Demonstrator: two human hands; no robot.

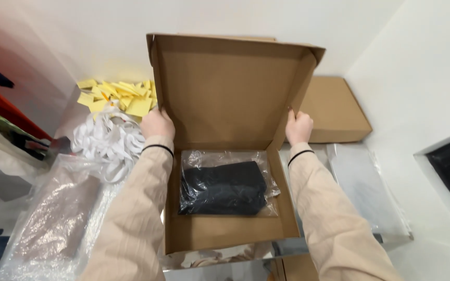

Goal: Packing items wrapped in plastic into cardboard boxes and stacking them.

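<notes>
Your hands hold the lid of an open cardboard box.

Your left hand (pixel 157 124) and right hand (pixel 299 127) each grip a side edge of the upright lid (pixel 227 88). The box (pixel 225 231) lies near you on the cluttered worktop, already holding a bagged dark garment (pixel 222 187), not yet closed. Yellow paper slips (pixel 118 96) lie far left by white walls.

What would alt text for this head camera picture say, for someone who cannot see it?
Two hands hold up the lid of an open cardboard box, the left hand and right hand each gripping a side edge of the lid. Inside lies a dark folded garment in a clear plastic bag. Yellow paper slips, white straps and a closed cardboard box lie around it.
</notes>
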